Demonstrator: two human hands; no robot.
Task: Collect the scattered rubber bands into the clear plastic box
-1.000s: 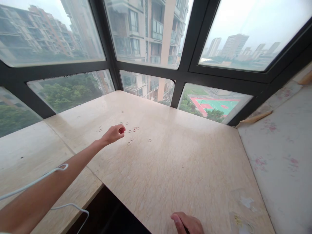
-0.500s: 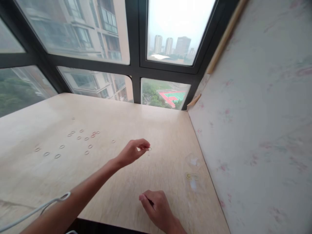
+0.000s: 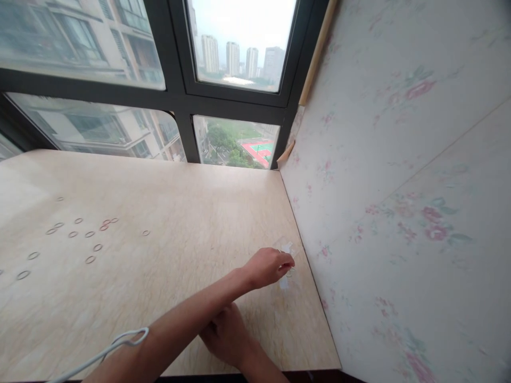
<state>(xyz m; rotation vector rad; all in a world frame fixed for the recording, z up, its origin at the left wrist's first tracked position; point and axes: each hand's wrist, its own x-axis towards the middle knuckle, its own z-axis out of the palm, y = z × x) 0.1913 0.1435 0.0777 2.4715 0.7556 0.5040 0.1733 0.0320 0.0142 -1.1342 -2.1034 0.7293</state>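
Observation:
Reaching across to the right, my left hand (image 3: pixel 268 268) is pinched closed over a small group of thin yellowish rings (image 3: pixel 291 272). A thin ring seems to be in its fingertips, hard to tell apart from the rings below. These lie by clear plastic pieces with white labels (image 3: pixel 283 282), partly covered by the hand. My right hand (image 3: pixel 228 336) is curled closed beneath my left forearm, low over the table; nothing shows in it, and the forearm hides part of its fingers. Several thin rings (image 3: pixel 90 259), some reddish and some dark, lie scattered at the left.
The pale marbled tabletop (image 3: pixel 191 213) meets a flowered wall (image 3: pixel 391 213) on the right and dark-framed windows (image 3: pixel 235 103) at the back. A white cable (image 3: pixel 120 340) runs along my left forearm. One pale ring (image 3: pixel 146 233) sits apart from the others.
My left hand has moved right with the thin ring, from mid-table to the plastic pieces. My right hand is now partly under the left forearm. The view has turned right.

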